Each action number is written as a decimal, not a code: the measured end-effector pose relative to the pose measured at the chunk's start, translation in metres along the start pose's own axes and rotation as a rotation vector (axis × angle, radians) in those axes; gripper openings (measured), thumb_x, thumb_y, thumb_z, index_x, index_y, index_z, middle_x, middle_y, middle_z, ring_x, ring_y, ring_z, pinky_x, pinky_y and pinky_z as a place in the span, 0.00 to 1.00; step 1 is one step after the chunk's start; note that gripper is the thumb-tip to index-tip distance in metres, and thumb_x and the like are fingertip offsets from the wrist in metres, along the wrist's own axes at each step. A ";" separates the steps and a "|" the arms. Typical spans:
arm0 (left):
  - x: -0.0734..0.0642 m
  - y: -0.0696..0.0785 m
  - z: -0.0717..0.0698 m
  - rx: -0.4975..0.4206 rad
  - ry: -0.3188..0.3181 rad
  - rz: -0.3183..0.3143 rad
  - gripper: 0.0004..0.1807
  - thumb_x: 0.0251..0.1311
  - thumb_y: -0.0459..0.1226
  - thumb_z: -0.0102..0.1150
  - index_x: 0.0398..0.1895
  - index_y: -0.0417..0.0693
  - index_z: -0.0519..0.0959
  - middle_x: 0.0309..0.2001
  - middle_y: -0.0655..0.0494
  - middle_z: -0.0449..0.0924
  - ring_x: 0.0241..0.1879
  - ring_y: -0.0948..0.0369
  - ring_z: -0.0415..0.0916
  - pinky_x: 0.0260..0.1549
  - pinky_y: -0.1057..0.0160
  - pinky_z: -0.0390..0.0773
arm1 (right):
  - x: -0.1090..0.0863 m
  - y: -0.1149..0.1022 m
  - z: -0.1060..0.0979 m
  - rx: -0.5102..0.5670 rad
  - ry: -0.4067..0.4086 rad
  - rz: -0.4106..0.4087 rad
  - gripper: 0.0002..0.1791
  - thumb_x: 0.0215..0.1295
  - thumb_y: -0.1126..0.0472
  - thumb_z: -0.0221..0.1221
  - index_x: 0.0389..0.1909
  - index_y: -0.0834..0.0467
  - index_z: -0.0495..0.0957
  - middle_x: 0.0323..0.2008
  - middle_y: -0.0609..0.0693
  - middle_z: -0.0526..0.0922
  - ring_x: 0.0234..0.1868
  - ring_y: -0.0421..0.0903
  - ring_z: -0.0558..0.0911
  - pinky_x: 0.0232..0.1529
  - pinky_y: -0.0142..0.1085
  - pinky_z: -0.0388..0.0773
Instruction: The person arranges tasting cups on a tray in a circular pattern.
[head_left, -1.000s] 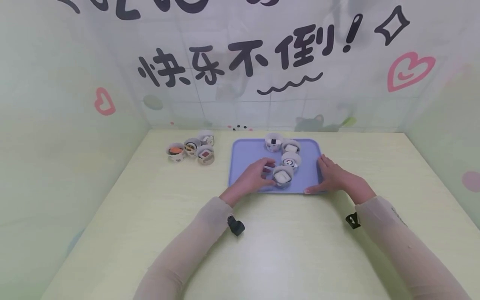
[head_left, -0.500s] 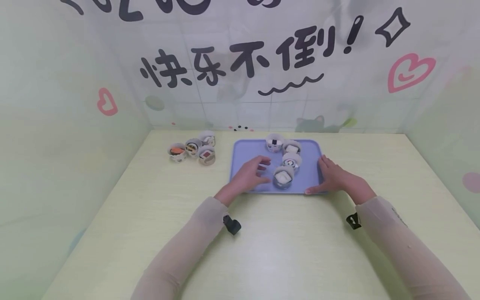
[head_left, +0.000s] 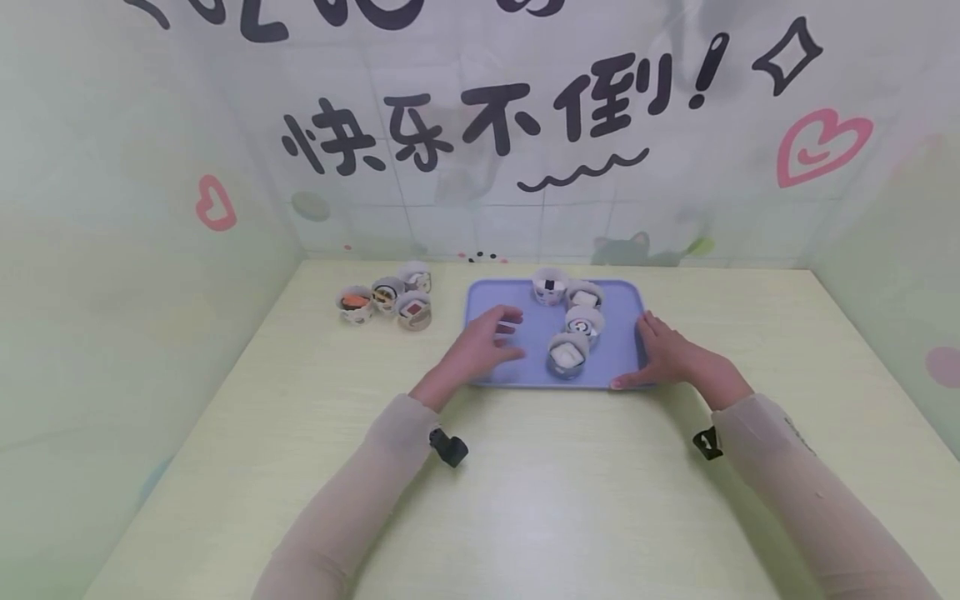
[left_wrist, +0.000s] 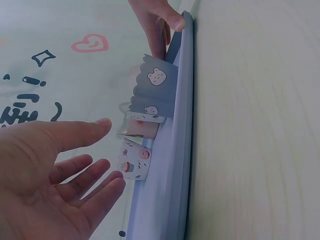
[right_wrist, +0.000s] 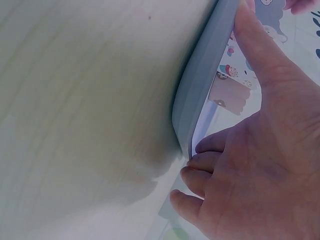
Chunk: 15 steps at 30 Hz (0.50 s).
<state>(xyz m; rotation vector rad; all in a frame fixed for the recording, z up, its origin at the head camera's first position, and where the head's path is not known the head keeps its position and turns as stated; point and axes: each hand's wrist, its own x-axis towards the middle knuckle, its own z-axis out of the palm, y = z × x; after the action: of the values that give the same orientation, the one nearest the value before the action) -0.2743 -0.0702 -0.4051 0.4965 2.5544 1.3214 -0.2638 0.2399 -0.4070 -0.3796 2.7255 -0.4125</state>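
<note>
A blue tray [head_left: 517,375] lies on the table, with several paper cups on it in a crooked line. The nearest, a grey-blue cup [head_left: 566,360], holds a white piece like toy sushi; a bear is printed on its side in the left wrist view. My left hand [head_left: 483,343] hovers over the tray's left part, fingers spread and apart from the cups. Its palm and parted thumb show in the left wrist view. My right hand [head_left: 667,354] rests at the tray's near right corner, thumb on the front rim and fingers along the right rim [right_wrist: 187,135].
Left of the tray stand several more paper cups, one with an orange-topped piece [head_left: 354,303] and one with a red-centred piece [head_left: 414,310]. Printed walls enclose the pale table [head_left: 570,500] at the back and sides.
My left hand has drawn back leftward from the nearest cup, widening the gap. That cup stays on the tray. My right hand keeps its place at the tray corner.
</note>
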 end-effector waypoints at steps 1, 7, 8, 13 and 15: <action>-0.001 -0.001 -0.002 -0.007 0.005 0.001 0.34 0.59 0.32 0.67 0.68 0.43 0.67 0.67 0.48 0.72 0.67 0.50 0.72 0.66 0.55 0.75 | 0.000 0.000 0.000 -0.002 -0.001 0.001 0.73 0.50 0.33 0.70 0.72 0.81 0.39 0.73 0.81 0.38 0.75 0.76 0.43 0.76 0.63 0.47; -0.005 -0.005 -0.012 -0.023 0.021 -0.009 0.34 0.59 0.32 0.67 0.68 0.42 0.67 0.67 0.48 0.72 0.67 0.50 0.71 0.66 0.55 0.75 | 0.001 0.002 0.002 -0.012 -0.003 0.005 0.74 0.49 0.32 0.70 0.72 0.80 0.39 0.73 0.81 0.38 0.75 0.76 0.43 0.76 0.64 0.47; -0.006 -0.006 -0.014 -0.020 0.024 -0.012 0.33 0.59 0.32 0.67 0.68 0.42 0.67 0.67 0.48 0.72 0.67 0.50 0.71 0.66 0.55 0.75 | 0.001 0.002 0.002 -0.013 -0.001 0.003 0.74 0.49 0.32 0.70 0.72 0.81 0.39 0.73 0.81 0.38 0.75 0.76 0.43 0.76 0.64 0.47; -0.009 -0.009 -0.022 -0.012 0.048 -0.019 0.34 0.60 0.32 0.67 0.69 0.40 0.66 0.67 0.46 0.72 0.67 0.49 0.71 0.66 0.54 0.75 | 0.001 0.003 0.002 -0.011 0.010 -0.009 0.74 0.49 0.32 0.70 0.72 0.81 0.39 0.73 0.82 0.39 0.75 0.77 0.44 0.76 0.64 0.47; -0.010 -0.011 -0.026 -0.007 0.059 -0.020 0.34 0.60 0.32 0.67 0.69 0.41 0.66 0.67 0.46 0.72 0.67 0.49 0.71 0.66 0.53 0.75 | 0.001 0.003 0.002 -0.010 0.012 -0.010 0.74 0.49 0.33 0.70 0.72 0.81 0.39 0.73 0.82 0.39 0.75 0.77 0.44 0.76 0.64 0.47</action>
<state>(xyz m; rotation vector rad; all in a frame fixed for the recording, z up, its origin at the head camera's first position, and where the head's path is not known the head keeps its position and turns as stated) -0.2760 -0.0998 -0.3986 0.4364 2.5943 1.3568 -0.2644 0.2414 -0.4101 -0.3950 2.7395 -0.4051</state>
